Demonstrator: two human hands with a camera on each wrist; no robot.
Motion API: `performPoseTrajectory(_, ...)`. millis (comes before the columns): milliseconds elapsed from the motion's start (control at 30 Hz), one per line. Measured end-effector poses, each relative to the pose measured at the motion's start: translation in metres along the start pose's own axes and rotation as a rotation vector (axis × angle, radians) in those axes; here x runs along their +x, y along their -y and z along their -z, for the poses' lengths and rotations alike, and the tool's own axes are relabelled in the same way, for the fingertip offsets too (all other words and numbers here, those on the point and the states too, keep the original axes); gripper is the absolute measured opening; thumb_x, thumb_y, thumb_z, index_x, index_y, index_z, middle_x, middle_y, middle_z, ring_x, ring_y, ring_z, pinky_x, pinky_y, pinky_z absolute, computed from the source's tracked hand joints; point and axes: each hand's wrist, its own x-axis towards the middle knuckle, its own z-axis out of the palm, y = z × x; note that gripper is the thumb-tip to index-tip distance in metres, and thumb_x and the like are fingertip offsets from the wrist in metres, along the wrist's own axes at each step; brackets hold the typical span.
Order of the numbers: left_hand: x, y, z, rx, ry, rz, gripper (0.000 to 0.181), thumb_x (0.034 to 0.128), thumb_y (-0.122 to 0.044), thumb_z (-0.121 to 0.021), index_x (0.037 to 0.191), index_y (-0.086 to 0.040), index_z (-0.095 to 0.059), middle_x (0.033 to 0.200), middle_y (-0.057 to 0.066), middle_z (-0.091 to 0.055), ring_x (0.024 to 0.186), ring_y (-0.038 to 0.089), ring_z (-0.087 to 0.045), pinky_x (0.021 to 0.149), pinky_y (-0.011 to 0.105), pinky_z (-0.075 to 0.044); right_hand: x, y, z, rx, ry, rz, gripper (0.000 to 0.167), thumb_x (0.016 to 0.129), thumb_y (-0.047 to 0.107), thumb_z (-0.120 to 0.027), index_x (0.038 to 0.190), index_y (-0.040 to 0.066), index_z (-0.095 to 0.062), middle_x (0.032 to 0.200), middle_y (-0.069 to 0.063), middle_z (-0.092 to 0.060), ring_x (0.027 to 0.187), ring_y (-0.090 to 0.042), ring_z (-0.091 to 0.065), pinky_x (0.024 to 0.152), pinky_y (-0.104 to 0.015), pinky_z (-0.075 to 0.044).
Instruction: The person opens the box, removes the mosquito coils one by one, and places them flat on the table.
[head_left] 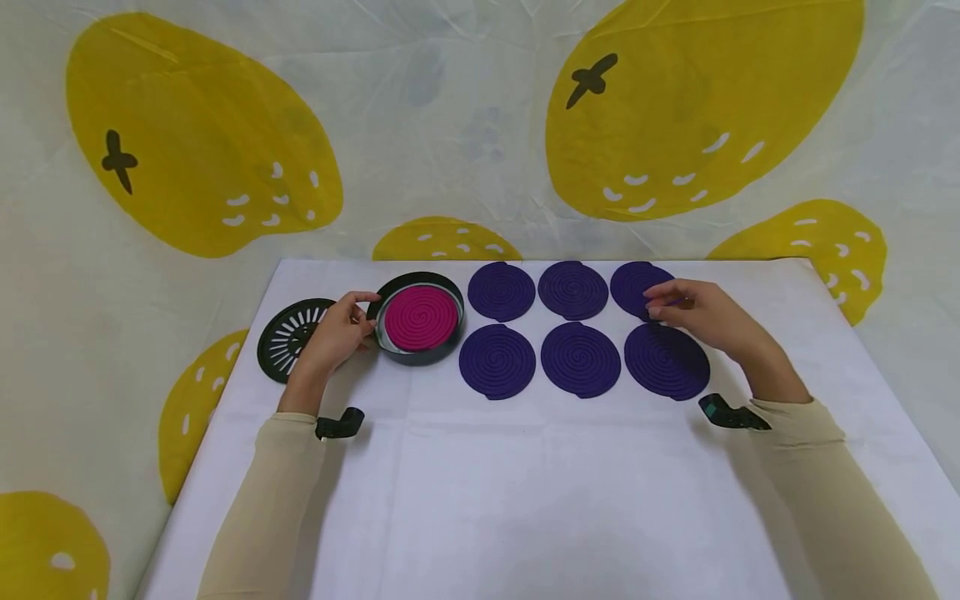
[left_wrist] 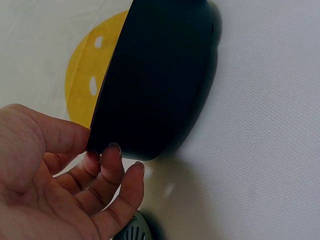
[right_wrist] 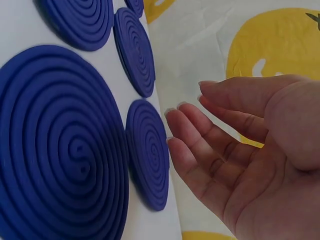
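Note:
A round dark tin [head_left: 420, 359] stands at the back left, with a pink mosquito coil [head_left: 420, 318] lying inside. My left hand [head_left: 339, 332] grips the tin's left edge; in the left wrist view the thumb meets the rim and other fingers curl near the dark wall [left_wrist: 155, 75]. Over the back right purple mosquito coil [head_left: 628, 287] hovers my right hand [head_left: 697, 310], fingers loosely bent and holding nothing. Nearer me lies another purple coil [head_left: 666, 362]. The right wrist view shows a gap between the right fingertips and the closest coil [right_wrist: 150, 155].
A dark slotted lid [head_left: 279, 350] lies left of the tin, partly hidden by my left hand. Several purple coils, among them a front left one [head_left: 497, 362], form two rows on the white tabletop [head_left: 555, 500]. A lemon-print cloth [head_left: 442, 125] hangs behind.

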Motion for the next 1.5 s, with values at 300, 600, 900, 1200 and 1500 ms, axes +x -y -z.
performPoseTrajectory(300,0.001,0.002,0.000,0.007,-0.006,-0.015,0.046,0.1006,-0.002,-0.057,0.145,-0.009,-0.049,0.091,0.008,-0.041,0.080,0.022,-0.049,0.069,0.040,-0.056,0.012,0.015,-0.015,0.027,-0.011,0.019,0.033,0.098,0.010,-0.066,0.128,-0.005,-0.063,0.113,-0.023,-0.069,0.089,-0.010,-0.067,0.077,-0.014,-0.051)
performPoseTrajectory(600,0.001,0.002,-0.001,0.008,-0.006,-0.007,0.045,0.1007,-0.002,-0.056,0.145,-0.009,-0.049,0.091,0.009,-0.042,0.080,0.023,-0.050,0.070,0.039,-0.056,0.023,0.030,-0.031,0.068,-0.029,0.065,0.029,0.098,0.006,-0.065,0.126,-0.003,-0.065,0.111,-0.023,-0.069,0.088,-0.001,-0.067,0.075,-0.015,-0.051)
performPoseTrajectory(900,0.001,0.000,0.000,0.008,-0.005,0.000,0.047,0.1006,-0.002,-0.057,0.146,-0.011,-0.049,0.091,0.009,-0.042,0.080,0.023,-0.050,0.069,0.038,-0.056,0.033,0.042,-0.043,0.083,0.003,0.096,0.030,0.098,0.009,-0.067,0.127,0.000,-0.066,0.111,-0.020,-0.071,0.090,-0.003,-0.067,0.078,-0.015,-0.049)
performPoseTrajectory(1200,0.002,0.000,0.000,0.007,-0.005,0.022,0.046,0.1012,-0.004,-0.056,0.145,-0.013,-0.049,0.093,0.009,-0.042,0.083,0.024,-0.050,0.071,0.040,-0.056,0.047,0.058,-0.057,0.091,0.058,0.087,0.032,0.098,0.016,-0.068,0.125,-0.001,-0.066,0.109,-0.017,-0.072,0.099,-0.030,-0.068,0.082,-0.016,-0.052)
performPoseTrajectory(1500,0.001,0.000,0.001,-0.001,-0.011,0.034,0.044,0.1014,-0.005,-0.056,0.144,-0.015,-0.050,0.094,0.010,-0.042,0.083,0.026,-0.051,0.071,0.041,-0.056,0.061,0.073,-0.075,0.123,0.087,0.100,0.027,0.098,0.014,-0.068,0.122,0.001,-0.068,0.112,-0.017,-0.070,0.098,-0.020,-0.066,0.081,-0.018,-0.053)
